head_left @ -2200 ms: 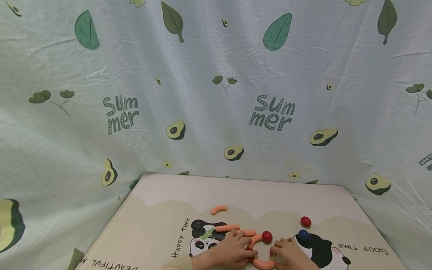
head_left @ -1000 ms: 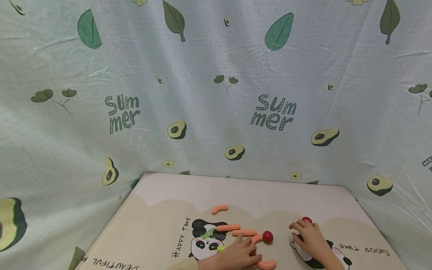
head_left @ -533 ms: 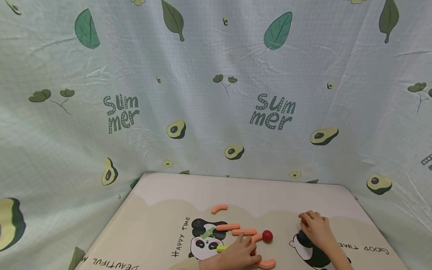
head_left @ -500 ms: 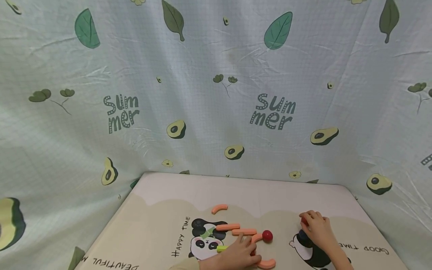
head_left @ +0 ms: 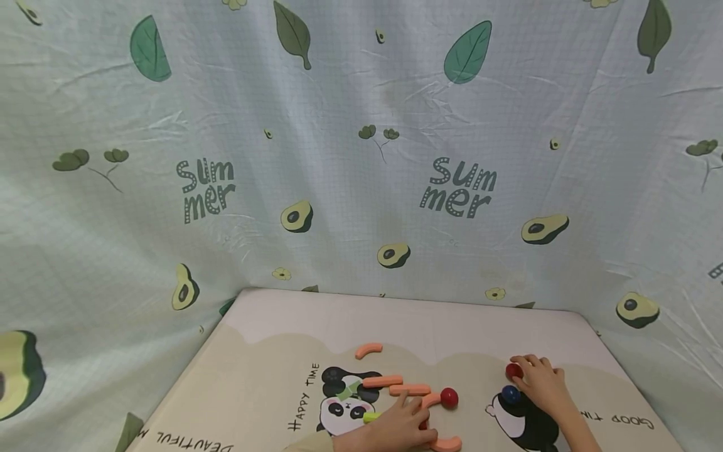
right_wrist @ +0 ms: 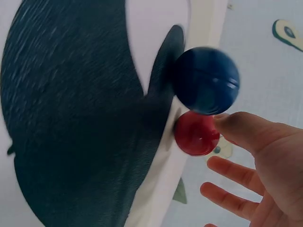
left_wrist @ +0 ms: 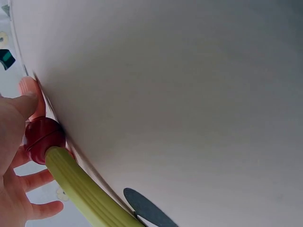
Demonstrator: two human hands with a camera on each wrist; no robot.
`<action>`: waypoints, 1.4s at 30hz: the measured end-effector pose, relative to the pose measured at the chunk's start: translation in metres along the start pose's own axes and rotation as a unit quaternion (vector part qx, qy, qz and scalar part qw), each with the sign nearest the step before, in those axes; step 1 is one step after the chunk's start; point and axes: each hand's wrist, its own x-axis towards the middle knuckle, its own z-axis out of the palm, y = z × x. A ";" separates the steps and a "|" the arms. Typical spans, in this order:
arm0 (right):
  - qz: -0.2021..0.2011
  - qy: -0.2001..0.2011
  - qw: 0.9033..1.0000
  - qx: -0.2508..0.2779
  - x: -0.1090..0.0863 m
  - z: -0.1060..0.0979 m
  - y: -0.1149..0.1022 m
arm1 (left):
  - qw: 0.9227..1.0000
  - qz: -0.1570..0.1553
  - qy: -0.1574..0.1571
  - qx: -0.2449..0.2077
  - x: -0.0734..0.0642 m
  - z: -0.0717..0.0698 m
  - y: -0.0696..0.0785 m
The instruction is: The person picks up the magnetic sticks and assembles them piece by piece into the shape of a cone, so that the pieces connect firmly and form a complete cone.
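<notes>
One panda print (head_left: 339, 411): shown at lower centre of the frame, on the table (head_left: 271, 376).
Far stick (head_left: 369, 350): orange, curved, laid apart above the panda print.
Green stick (head_left: 371, 417): partly hidden by the left hand; joined to the held ball in the left wrist view.
Straight sticks (head_left: 382, 381): two, orange, staggered above the left hand.
Left hand (head_left: 395, 424): lower centre; the held ball (left_wrist: 45, 137), dark red, is gripped between thumb and fingers, and an orange stick (left_wrist: 29, 85) is touched by the thumb.
Bent stick (head_left: 432, 400): touched at its right end by the centre ball (head_left: 449, 398), red.
Low stick (head_left: 446, 444): orange, curved, at the bottom edge.
Blue ball (head_left: 511, 394): lower right, just below the right ball.
Right ball (head_left: 514, 371): red, lower right, pinched by thumb and fingers.
Right hand (head_left: 542, 383): lower right, bent over the right ball.
</notes>
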 end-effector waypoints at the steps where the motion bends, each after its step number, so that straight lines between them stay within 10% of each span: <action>1: 0.002 -0.007 1.000 0.001 0.000 0.001 0.001 | 1.000 0.001 0.003 0.002 0.000 0.000 0.000; 12: -0.002 -0.057 0.998 0.014 0.004 0.002 0.005 | 0.997 -0.017 0.073 0.032 -0.007 -0.001 -0.003; 30: -0.005 -0.077 0.997 0.002 0.012 0.005 0.009 | 0.996 -0.013 0.077 0.052 -0.013 -0.002 -0.008; 42: -0.030 -0.017 0.999 -0.009 0.010 0.007 0.008 | 0.996 -0.012 0.063 0.059 -0.014 -0.005 -0.009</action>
